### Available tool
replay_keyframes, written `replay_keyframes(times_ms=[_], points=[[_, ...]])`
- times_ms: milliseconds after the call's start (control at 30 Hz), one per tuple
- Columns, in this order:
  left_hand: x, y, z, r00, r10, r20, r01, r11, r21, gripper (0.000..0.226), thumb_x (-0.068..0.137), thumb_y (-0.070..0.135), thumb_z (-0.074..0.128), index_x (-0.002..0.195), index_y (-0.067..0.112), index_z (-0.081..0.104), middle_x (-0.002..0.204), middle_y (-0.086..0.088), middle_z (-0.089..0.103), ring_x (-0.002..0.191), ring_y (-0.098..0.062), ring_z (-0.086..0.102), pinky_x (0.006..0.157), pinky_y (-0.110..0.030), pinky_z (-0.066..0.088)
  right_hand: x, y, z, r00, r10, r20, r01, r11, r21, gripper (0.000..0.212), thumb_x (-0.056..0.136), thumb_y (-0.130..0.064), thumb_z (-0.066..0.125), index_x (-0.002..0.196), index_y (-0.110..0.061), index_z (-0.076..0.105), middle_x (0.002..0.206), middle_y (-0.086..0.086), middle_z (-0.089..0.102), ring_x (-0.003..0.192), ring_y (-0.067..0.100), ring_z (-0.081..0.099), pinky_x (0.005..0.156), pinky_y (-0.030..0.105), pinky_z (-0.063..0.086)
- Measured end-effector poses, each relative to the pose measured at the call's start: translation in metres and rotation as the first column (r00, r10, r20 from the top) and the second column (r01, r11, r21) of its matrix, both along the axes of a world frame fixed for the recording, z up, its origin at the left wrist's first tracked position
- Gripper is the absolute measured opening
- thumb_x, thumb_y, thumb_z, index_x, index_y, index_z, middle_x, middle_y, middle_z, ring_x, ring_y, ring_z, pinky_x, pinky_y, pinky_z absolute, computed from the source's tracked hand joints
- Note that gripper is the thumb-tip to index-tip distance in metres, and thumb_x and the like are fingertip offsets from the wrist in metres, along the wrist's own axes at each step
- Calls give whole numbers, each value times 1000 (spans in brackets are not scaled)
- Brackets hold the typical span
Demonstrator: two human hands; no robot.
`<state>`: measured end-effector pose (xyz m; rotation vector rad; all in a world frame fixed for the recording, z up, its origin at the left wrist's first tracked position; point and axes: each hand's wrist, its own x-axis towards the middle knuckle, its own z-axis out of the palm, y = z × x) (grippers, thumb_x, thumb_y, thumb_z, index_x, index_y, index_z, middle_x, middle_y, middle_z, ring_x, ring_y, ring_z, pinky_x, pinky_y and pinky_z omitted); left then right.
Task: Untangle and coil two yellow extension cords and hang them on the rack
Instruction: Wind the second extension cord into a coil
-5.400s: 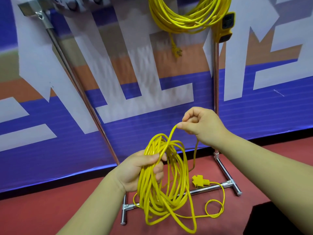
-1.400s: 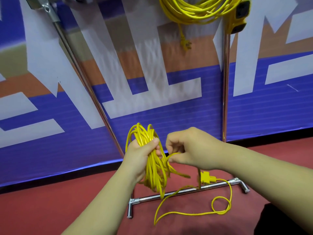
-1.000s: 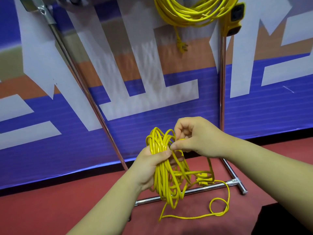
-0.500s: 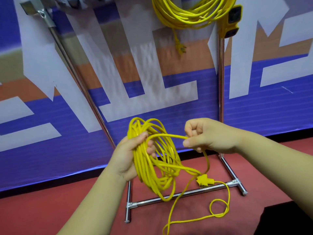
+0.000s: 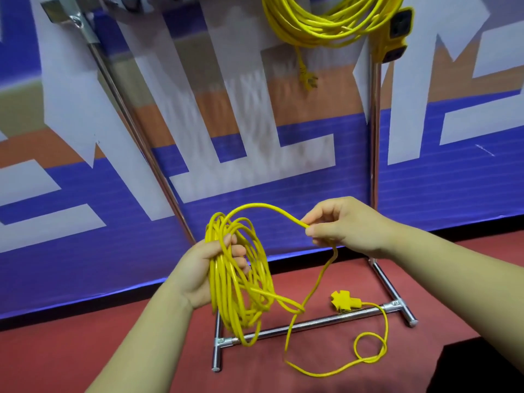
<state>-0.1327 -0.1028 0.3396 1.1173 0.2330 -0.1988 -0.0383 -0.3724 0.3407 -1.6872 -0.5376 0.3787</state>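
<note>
The yellow cord [image 5: 224,293] is hanging as a loose coil from the left hand [image 5: 202,268], whose fingers are curling round the bundled loops in front of the rack [image 5: 312,326]. The right hand [image 5: 350,226] is pinching one strand between thumb and forefinger, just right of the coil. That strand is dropping to the red floor [image 5: 56,358], looping near the rack's right foot and ending at a plug block [image 5: 344,300] by the base bar. A second cord [image 5: 312,29] is hanging coiled at the rack's top right corner.
</note>
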Motion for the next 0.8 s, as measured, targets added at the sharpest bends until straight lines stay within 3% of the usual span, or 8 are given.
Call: replay_keyframes(times_ms=[67, 200, 300, 367, 467, 533, 700, 800], points=[[2, -4, 0, 999, -40, -14, 38, 995, -94, 56, 43, 24, 100, 84, 7, 67, 66, -6, 60, 52, -20, 62, 59, -38, 59, 0, 4, 2, 1000, -2, 3, 2, 1000, 19, 10, 88, 0, 72, 97, -3, 74, 76, 7, 71, 72, 19, 70, 72, 27, 61], [2, -11, 0, 993, -119, 1, 118, 979, -165, 51, 54, 35, 97, 85, 7, 68, 62, -5, 59, 52, -21, 62, 59, -37, 58, 2, 6, 5, 994, 58, 92, -49, 995, -90, 11, 88, -4, 72, 97, -11, 76, 82, 10, 75, 75, 19, 71, 81, 37, 59], [1, -12, 1, 986, -164, 15, 164, 970, -181, 59, 74, 63, 74, 88, 6, 65, 61, -7, 59, 51, -22, 61, 59, -36, 57, 4, 2, 8, 980, 89, 178, -54, 980, -193, 11, 89, -9, 72, 95, -16, 77, 85, 12, 76, 80, 24, 73, 79, 33, 59], [0, -14, 3, 978, -208, 27, 210, 965, -158, 71, 65, 72, 76, 89, 6, 65, 60, -6, 58, 49, -20, 59, 57, -35, 56, 6, 0, 7, 975, 58, 215, -11, 976, -217, 10, 89, -13, 73, 94, -20, 78, 82, 9, 76, 82, 27, 72, 73, 30, 58], [-3, -20, 5, 980, -201, 16, 201, 979, -18, 61, 44, 44, 99, 81, 8, 67, 59, -4, 54, 45, -16, 55, 52, -32, 55, 12, -3, 1, 969, 2, 248, 54, 974, -219, 10, 87, -17, 75, 92, -25, 79, 78, 6, 75, 81, 28, 71, 71, 34, 57], [-3, -25, 7, 984, -179, 26, 177, 982, 68, 53, 40, 25, 100, 78, 9, 67, 58, -5, 53, 44, -16, 54, 50, -32, 54, 14, -3, -3, 966, -38, 254, 91, 976, -199, 10, 87, -16, 75, 92, -24, 79, 77, 6, 75, 77, 26, 71, 76, 37, 58], [-4, -35, 10, 965, -260, -46, 264, 952, 153, 30, 61, 18, 86, 83, 10, 68, 55, -3, 47, 40, -13, 46, 47, -29, 50, 17, 3, -5, 928, -191, 320, 225, 972, -70, 6, 86, -14, 77, 89, -20, 76, 76, -1, 75, 69, 5, 68, 72, 25, 57], [-7, -44, 9, 945, -312, -93, 325, 918, 228, 12, 77, 19, 73, 81, 10, 66, 53, -3, 45, 38, -13, 44, 46, -27, 48, 20, 8, -6, 907, -236, 349, 263, 964, -30, 8, 83, -17, 80, 89, -19, 75, 80, -4, 74, 72, 4, 68, 70, 18, 53]])
